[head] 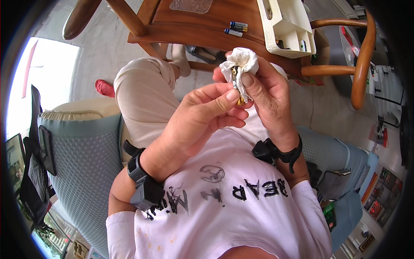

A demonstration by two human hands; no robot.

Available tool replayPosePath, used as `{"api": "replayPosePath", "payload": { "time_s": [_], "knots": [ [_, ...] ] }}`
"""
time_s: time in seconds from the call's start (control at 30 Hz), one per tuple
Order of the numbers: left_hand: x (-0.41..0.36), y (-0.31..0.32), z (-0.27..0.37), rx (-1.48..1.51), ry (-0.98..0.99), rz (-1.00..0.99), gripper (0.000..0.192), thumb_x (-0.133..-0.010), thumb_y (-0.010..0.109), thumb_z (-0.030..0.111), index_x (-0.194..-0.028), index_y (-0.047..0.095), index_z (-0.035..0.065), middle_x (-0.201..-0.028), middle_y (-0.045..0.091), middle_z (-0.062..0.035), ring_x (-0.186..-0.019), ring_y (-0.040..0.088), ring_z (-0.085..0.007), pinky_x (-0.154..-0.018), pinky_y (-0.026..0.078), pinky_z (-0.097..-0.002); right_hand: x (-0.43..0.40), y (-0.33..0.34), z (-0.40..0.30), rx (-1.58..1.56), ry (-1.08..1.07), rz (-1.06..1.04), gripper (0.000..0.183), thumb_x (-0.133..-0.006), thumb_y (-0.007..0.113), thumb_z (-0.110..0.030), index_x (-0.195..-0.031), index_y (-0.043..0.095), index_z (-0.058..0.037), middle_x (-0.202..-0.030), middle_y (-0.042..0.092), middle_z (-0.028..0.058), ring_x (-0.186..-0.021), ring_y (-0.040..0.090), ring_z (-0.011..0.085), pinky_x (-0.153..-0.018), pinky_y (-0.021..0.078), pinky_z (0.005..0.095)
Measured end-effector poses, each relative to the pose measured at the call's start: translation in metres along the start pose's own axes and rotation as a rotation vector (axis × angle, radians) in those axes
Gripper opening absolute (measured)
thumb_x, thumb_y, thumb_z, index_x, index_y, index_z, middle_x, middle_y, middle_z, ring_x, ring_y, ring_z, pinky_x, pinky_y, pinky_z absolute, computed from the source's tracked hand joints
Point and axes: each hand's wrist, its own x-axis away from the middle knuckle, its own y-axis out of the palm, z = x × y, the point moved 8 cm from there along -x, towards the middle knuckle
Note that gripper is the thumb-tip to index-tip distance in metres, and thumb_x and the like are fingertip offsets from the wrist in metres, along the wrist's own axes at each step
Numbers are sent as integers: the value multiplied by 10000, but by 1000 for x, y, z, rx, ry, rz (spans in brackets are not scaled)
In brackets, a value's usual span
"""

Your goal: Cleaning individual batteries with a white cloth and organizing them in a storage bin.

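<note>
Between the fingers of my left hand (pixel 210 108) is a black and gold cylindrical battery (pixel 235 81), held by its lower, gold end. My right hand (pixel 268 87) pinches a crumpled white tissue (pixel 243 61) that wraps around the upper part and one side of the same battery. Both hands are raised above my lap and close together. Past them, on a brown wooden chair seat (pixel 200 35), lie several batteries (pixel 233 32) in a small group. To their right stands a cream plastic organizer box (pixel 270 45) with compartments holding small items, some of them dark.
Curved wooden armrests (pixel 359 64) stick out at the chair's sides. A clear textured mat (pixel 190 5) lies on the seat's far part. Dark shoes (pixel 200 54) rest on the floor below. Light blue padded covers (pixel 77 162) drape the seating on both sides of me.
</note>
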Motion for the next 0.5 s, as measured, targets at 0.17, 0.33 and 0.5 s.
{"api": "replayPosePath", "payload": {
  "time_s": [0.17,0.33,0.5],
  "knots": [
    [0,3,-7,-2,-99,0,205,-926,519,187,-1042,584,30,-987,648,-128,-827,635,-153,-762,537,-303,-2,-11,12,-93,13,-2,218,-900,560,-89,-1082,541,29,-924,632,76,-828,629,125,-736,520,230],
    [0,4,-5,-7,-84,17,237,-924,533,220,-1021,599,15,-977,651,-99,-816,621,-135,-755,509,-274,-4,-11,6,11,-51,41,197,-894,578,-103,-1042,557,26,-884,634,63,-775,625,109,-696,509,216],
    [-2,4,-5,-13,-60,-34,245,-927,530,232,-1020,605,18,-934,649,-66,-769,602,-109,-717,499,-259,-2,-10,10,-68,4,7,229,-890,576,-87,-1089,545,23,-923,636,80,-821,619,118,-728,504,232]
  ]
}}
